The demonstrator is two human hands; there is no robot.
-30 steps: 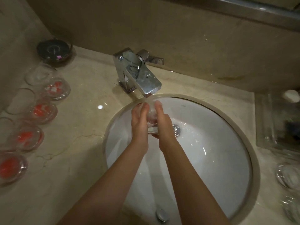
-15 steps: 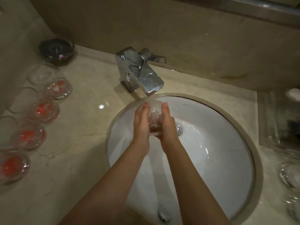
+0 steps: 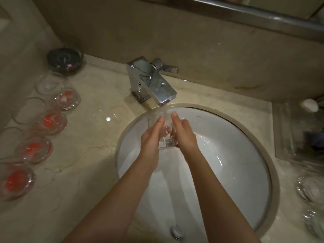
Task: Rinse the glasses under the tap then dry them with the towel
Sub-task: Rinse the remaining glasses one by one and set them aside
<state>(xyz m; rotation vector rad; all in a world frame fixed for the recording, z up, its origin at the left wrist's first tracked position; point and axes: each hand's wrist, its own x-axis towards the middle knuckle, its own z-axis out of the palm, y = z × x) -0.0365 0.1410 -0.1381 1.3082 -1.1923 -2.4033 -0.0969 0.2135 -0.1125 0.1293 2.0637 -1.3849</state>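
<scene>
A clear, smooth-walled glass (image 3: 164, 133) is held between both hands over the round white ceramic sink (image 3: 236, 155), directly under the spout of the angular chrome tap (image 3: 154, 85). A thin stream of water falls from the spout onto the glass rim. The left hand (image 3: 150, 137) presses its side with fingers nearly straight; the right hand (image 3: 185, 134) cups the opposite side, fingers laid along the wall, a reddish tint visible at the base between them. The counter (image 3: 91, 155) is beige veined marble, glossy, with wet glints. Along its left edge stands a row of clear tumblers with red-orange marks in their bases (image 3: 43, 121), and behind them a dark round dish (image 3: 64, 59). Two blurred clear glasses (image 3: 310, 188) stand on the right, near a transparent box-shaped tray (image 3: 298, 130).
</scene>
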